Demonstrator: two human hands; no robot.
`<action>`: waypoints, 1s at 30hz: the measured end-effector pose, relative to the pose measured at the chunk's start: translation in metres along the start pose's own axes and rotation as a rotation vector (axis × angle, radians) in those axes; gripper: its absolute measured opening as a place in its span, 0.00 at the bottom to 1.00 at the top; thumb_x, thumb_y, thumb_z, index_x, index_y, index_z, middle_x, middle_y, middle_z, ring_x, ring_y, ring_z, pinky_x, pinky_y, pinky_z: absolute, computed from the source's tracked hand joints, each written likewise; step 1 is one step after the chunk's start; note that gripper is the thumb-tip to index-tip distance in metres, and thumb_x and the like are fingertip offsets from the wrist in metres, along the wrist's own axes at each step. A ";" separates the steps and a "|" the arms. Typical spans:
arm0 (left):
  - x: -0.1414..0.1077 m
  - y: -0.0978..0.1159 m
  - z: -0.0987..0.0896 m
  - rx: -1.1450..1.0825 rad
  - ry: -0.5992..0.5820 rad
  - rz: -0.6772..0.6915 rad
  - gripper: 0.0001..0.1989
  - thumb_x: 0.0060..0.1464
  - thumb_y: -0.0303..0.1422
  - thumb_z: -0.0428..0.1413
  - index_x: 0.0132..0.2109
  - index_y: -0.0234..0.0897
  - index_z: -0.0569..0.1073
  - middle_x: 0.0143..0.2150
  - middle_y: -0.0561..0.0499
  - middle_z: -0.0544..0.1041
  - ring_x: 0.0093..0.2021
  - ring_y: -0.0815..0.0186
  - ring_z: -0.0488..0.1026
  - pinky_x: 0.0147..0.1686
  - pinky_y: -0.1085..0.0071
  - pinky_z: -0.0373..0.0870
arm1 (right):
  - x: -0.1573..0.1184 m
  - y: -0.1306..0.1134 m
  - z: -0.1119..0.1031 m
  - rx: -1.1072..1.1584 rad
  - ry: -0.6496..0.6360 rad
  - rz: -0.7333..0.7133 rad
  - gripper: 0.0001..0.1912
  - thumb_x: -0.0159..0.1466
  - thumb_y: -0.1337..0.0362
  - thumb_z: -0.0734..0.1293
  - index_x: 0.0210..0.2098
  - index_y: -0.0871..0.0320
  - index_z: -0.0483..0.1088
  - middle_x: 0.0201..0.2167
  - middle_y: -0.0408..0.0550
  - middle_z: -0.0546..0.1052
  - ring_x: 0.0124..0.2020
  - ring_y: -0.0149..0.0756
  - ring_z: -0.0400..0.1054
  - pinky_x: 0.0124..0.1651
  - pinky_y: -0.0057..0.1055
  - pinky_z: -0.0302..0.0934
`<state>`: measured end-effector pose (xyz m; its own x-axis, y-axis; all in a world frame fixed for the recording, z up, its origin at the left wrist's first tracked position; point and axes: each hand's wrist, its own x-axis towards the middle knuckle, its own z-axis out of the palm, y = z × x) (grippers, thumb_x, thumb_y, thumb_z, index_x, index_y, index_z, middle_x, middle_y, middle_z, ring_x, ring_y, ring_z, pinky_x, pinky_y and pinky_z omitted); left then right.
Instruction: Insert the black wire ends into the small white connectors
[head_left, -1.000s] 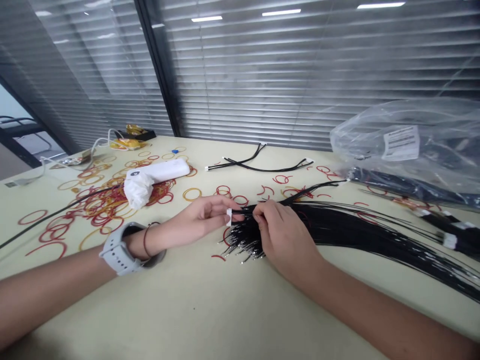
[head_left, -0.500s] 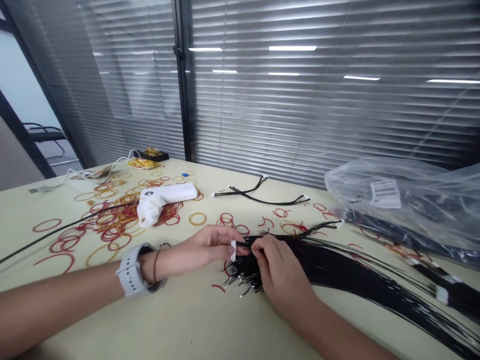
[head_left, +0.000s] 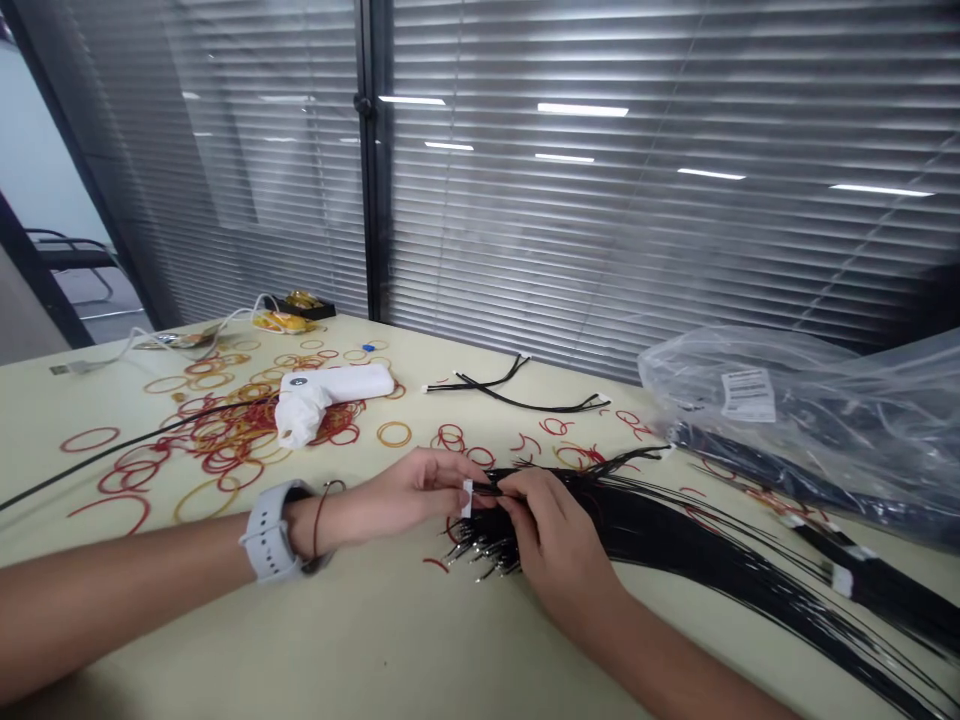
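My left hand [head_left: 431, 495] is closed with thumb and fingers pinching a small white connector [head_left: 467, 498]. Right beside it, my right hand [head_left: 551, 525] pinches thin black wires that run into the connector; its fingertips are partly hidden. Beneath both hands lies a thick bundle of black wires [head_left: 675, 535], its many shiny metal-tipped ends [head_left: 480, 555] fanned out below the connector. The bundle stretches away to the lower right.
Red and yellow rubber bands [head_left: 232, 440] are scattered at left, around a white handheld device [head_left: 341, 382]. Black cables [head_left: 517, 385] lie behind my hands. A clear plastic bag [head_left: 810, 420] and taped wire bundles [head_left: 862, 575] are at right. Blinds [head_left: 600, 200] stand behind the table.
The view has shifted slightly. Both hands stay in almost the same place, still on the connector and its wires, with only a small movement of the right fingers.
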<state>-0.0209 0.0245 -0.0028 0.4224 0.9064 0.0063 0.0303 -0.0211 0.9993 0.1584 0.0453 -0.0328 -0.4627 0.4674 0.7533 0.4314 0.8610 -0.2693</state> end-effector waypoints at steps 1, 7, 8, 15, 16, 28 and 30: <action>-0.001 0.001 0.001 -0.001 0.001 0.000 0.09 0.50 0.27 0.50 0.40 0.38 0.70 0.35 0.50 0.75 0.36 0.67 0.70 0.34 0.74 0.64 | -0.001 0.000 0.000 0.000 0.002 0.018 0.07 0.59 0.73 0.55 0.34 0.59 0.61 0.29 0.48 0.68 0.30 0.31 0.62 0.33 0.29 0.60; -0.005 0.005 0.004 -0.015 0.021 0.012 0.09 0.50 0.29 0.51 0.40 0.40 0.72 0.40 0.49 0.75 0.43 0.61 0.70 0.41 0.70 0.64 | -0.001 0.002 0.000 0.127 -0.030 0.181 0.08 0.58 0.71 0.57 0.39 0.59 0.59 0.28 0.46 0.69 0.30 0.31 0.65 0.33 0.29 0.61; -0.006 0.006 0.005 -0.015 0.027 0.010 0.09 0.50 0.29 0.51 0.40 0.40 0.72 0.40 0.49 0.75 0.44 0.59 0.69 0.42 0.69 0.64 | -0.001 0.001 -0.001 0.160 -0.034 0.206 0.08 0.58 0.70 0.57 0.39 0.58 0.59 0.27 0.45 0.69 0.29 0.31 0.65 0.33 0.28 0.61; -0.002 0.001 0.004 -0.048 0.030 0.010 0.10 0.49 0.29 0.52 0.40 0.38 0.71 0.39 0.50 0.76 0.44 0.62 0.70 0.43 0.68 0.64 | 0.002 0.001 -0.002 0.253 -0.032 0.254 0.08 0.58 0.71 0.58 0.39 0.58 0.58 0.26 0.43 0.69 0.28 0.28 0.64 0.32 0.25 0.59; -0.001 0.000 0.003 -0.050 0.032 0.011 0.09 0.49 0.28 0.52 0.40 0.38 0.71 0.39 0.49 0.76 0.43 0.63 0.70 0.42 0.70 0.64 | 0.002 0.001 -0.002 0.257 -0.040 0.259 0.09 0.58 0.71 0.58 0.39 0.58 0.58 0.26 0.43 0.69 0.28 0.28 0.64 0.33 0.25 0.59; 0.004 -0.005 -0.001 -0.083 -0.004 -0.024 0.08 0.49 0.24 0.52 0.39 0.32 0.69 0.35 0.49 0.75 0.32 0.73 0.70 0.30 0.79 0.64 | -0.002 0.005 0.001 0.228 -0.099 0.259 0.12 0.57 0.72 0.58 0.41 0.56 0.56 0.29 0.41 0.69 0.31 0.30 0.63 0.36 0.29 0.57; 0.004 -0.004 -0.001 -0.077 -0.009 -0.027 0.08 0.49 0.25 0.52 0.39 0.33 0.70 0.35 0.49 0.75 0.32 0.72 0.70 0.30 0.78 0.64 | -0.003 0.006 0.001 0.225 -0.102 0.253 0.14 0.57 0.73 0.57 0.42 0.55 0.55 0.29 0.41 0.69 0.32 0.30 0.63 0.36 0.30 0.57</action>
<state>-0.0201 0.0280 -0.0068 0.4302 0.9025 -0.0206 -0.0276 0.0359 0.9990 0.1620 0.0489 -0.0372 -0.4430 0.6794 0.5850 0.3658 0.7327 -0.5739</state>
